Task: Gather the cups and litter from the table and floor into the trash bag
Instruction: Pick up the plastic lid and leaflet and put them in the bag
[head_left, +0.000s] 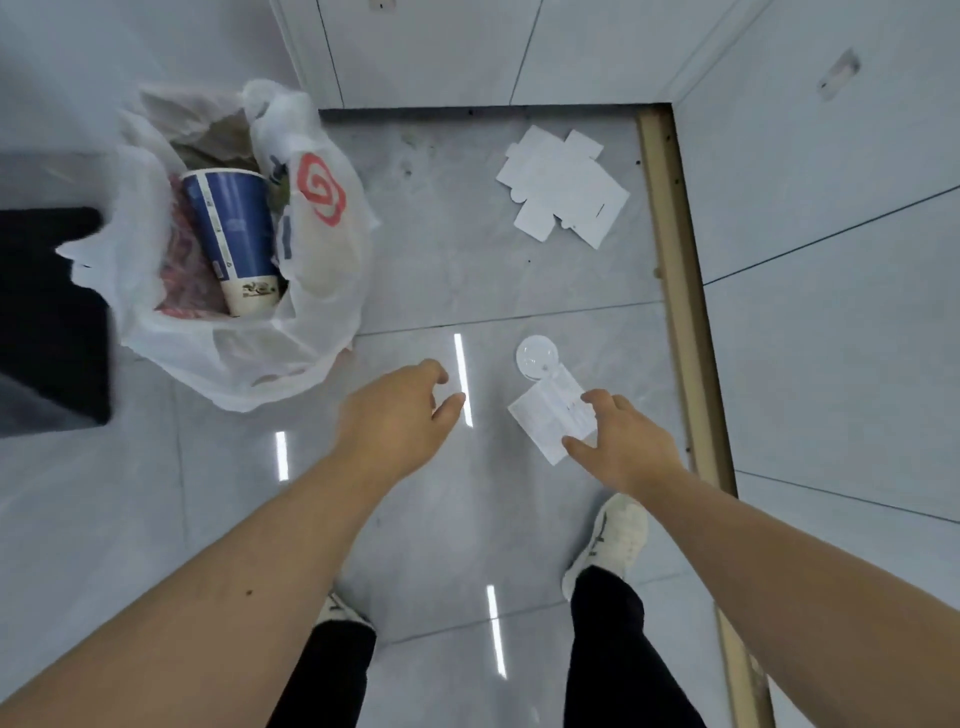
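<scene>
A white plastic trash bag (322, 291) with a red logo stands open on the grey floor at the left. Inside it lies a blue and white paper cup (234, 239) among other litter. A white printed paper slip (548, 415) lies on the floor, and a clear round lid (536, 355) touches its far corner. My right hand (623, 447) hovers over the slip's right edge with fingers spread, holding nothing. My left hand (395, 415) is apart from the slip, between it and the bag, fingers loosely curled and empty. A flattened white carton (563, 184) lies farther away.
A dark block (52, 322), perhaps furniture, stands left of the bag. A wooden threshold strip (685, 312) runs along the right, with white wall panels behind and to the right. My two shoes (613, 540) stand on the tiles below my hands.
</scene>
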